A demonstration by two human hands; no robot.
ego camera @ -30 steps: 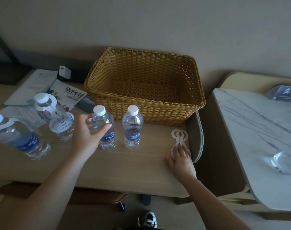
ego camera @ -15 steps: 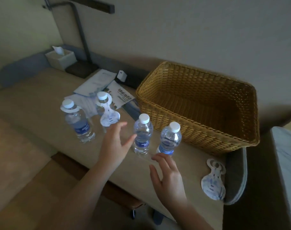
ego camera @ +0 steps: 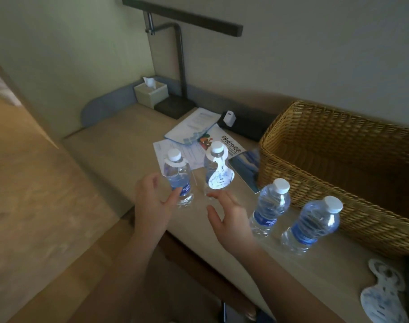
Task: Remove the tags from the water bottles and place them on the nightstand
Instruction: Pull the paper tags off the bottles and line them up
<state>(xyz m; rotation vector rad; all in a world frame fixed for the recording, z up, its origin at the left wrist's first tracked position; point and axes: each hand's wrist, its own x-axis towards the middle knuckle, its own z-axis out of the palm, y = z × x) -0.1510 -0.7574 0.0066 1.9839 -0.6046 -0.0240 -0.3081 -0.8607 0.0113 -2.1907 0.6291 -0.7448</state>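
- The left hand (ego camera: 150, 201) hangs spread over the front edge of the worktop (ego camera: 119, 145), fingers (ego camera: 173, 198) released, grasping nothing; its forefinger tip lies right against the blue label of the left tagged bottle (ego camera: 178, 180), though whether it truly touches is hard to tell.
- That bottle stands upright just beyond those fingers, a white tag (ego camera: 175, 162) collared round its neck.
- The right hand (ego camera: 231, 220) is likewise spread and empty, its fingertips close to the base of the second tagged bottle (ego camera: 213, 169).
- This bottle's tag (ego camera: 221, 177) hangs from the neck down its front, just above the right fingers.
- To the right of the right hand stand two untagged bottles (ego camera: 270, 207), the nearer just beside the wrist, the other (ego camera: 312, 226) further right.
- Behind them sits a wicker basket (ego camera: 338, 159).
- Well right of both hands, near the worktop's end, removed tags (ego camera: 383, 297) lie flat in a small pile.
- Beyond the fingers, papers and leaflets (ego camera: 194, 127) are scattered, with a tissue box (ego camera: 151, 94) and a dark lamp (ego camera: 180, 66) by the wall.
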